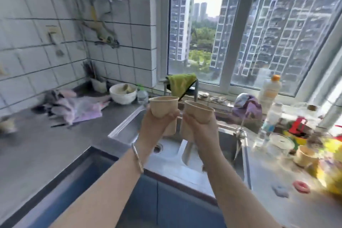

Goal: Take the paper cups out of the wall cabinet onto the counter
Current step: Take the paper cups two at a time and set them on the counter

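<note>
Brown paper is what we see first: two paper cups held up over the sink (212,155), side by side and nearly touching at their rims. Our left hand (157,126) wraps its fingers and thumb around the left cup (163,106), which stands close to upright with its open mouth up. Our right hand (199,127) grips the right cup (198,114) the same way, and that cup leans a little toward the window (259,33) behind the sink. A thin bangle (137,157) circles the left wrist.

A third cup (306,153) of the same brown paper stands on the desk (37,144) to the right of the sink, among blurred bright packaging whose details we cannot make out. A white bottle with an orange cap (270,90) stands further back on that side, near the window ledge, with a bundle of purple cloth (247,106) just left of it. A pink ring (301,187) lies on the steel surface right of the sink, toward the near edge.

Behind the sink a green cloth (180,83) hangs over the tap. Left of the sink, a white bowl (123,93) sits at the back of the desk near the tiled wall, and a pale lilac cloth (79,106) lies crumpled further left.
</note>
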Demonstrator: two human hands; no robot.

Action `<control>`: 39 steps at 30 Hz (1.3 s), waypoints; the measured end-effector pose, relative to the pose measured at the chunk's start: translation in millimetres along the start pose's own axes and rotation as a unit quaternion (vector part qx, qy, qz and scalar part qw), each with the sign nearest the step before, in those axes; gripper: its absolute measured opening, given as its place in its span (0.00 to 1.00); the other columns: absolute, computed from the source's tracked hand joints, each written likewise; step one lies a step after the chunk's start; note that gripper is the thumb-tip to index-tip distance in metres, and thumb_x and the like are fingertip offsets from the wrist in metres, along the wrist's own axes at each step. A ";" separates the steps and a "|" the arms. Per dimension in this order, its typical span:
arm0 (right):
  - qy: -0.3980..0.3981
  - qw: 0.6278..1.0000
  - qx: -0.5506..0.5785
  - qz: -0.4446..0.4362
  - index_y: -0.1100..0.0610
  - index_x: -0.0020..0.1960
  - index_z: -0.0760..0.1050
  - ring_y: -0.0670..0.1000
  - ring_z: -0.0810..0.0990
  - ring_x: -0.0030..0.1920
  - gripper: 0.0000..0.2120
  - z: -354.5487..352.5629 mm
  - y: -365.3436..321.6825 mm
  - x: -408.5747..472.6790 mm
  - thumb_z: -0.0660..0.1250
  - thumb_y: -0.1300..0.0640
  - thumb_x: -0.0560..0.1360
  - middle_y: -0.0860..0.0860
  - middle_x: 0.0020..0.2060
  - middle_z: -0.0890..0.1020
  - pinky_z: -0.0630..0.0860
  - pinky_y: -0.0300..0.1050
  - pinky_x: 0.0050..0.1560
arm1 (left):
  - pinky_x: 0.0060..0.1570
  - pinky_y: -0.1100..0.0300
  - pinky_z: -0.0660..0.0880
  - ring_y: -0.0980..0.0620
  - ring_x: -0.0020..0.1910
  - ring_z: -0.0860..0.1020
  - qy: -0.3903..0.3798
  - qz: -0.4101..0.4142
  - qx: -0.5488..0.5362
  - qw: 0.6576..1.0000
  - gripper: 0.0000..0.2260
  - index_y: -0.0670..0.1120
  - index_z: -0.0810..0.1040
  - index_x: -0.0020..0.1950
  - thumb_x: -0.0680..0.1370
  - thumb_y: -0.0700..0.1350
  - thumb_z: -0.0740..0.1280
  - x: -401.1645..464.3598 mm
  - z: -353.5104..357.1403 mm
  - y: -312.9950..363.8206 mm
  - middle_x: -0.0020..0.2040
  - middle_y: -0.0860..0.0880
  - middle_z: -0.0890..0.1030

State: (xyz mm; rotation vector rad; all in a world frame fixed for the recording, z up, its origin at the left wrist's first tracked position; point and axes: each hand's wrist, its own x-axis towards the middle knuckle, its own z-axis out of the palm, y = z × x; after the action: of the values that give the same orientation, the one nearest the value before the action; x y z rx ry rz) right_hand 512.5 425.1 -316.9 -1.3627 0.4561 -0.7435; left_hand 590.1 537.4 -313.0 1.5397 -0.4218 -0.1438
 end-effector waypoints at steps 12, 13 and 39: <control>-0.271 0.958 -0.031 0.085 0.49 0.46 0.73 0.51 0.80 0.42 0.13 305.8 98.0 -53.1 0.74 0.58 0.66 0.50 0.40 0.81 0.78 0.53 0.47 | 0.46 0.50 0.79 0.49 0.45 0.82 0.294 -0.077 0.010 0.953 0.35 0.44 0.77 0.56 0.56 0.62 0.76 1.9 -305.0 -75.4 0.50 0.44 0.84; -0.287 0.953 -0.037 0.087 0.48 0.44 0.73 0.50 0.80 0.40 0.13 327.4 106.5 -55.9 0.74 0.57 0.66 0.50 0.40 0.81 0.79 0.54 0.46 | 0.42 0.54 0.79 0.51 0.43 0.82 0.321 -0.081 0.014 0.944 0.34 0.44 0.77 0.56 0.57 0.61 0.76 3.9 -324.3 -81.4 0.49 0.45 0.84; -0.552 0.797 -0.182 0.167 0.48 0.55 0.70 0.53 0.78 0.53 0.32 706.4 290.9 -126.5 0.75 0.40 0.54 0.53 0.53 0.77 0.78 0.57 0.54 | 0.43 0.62 0.75 0.54 0.47 0.80 0.574 -0.172 -0.053 0.799 0.32 0.48 0.72 0.58 0.57 0.56 0.75 29.2 -656.2 -207.4 0.50 0.51 0.82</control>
State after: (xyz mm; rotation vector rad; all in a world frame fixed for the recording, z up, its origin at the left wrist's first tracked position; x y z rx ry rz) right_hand 970.8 1023.5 -493.8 -1.7588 -0.1293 0.5167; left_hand 883.4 1133.0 -496.5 1.3067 0.8287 0.4805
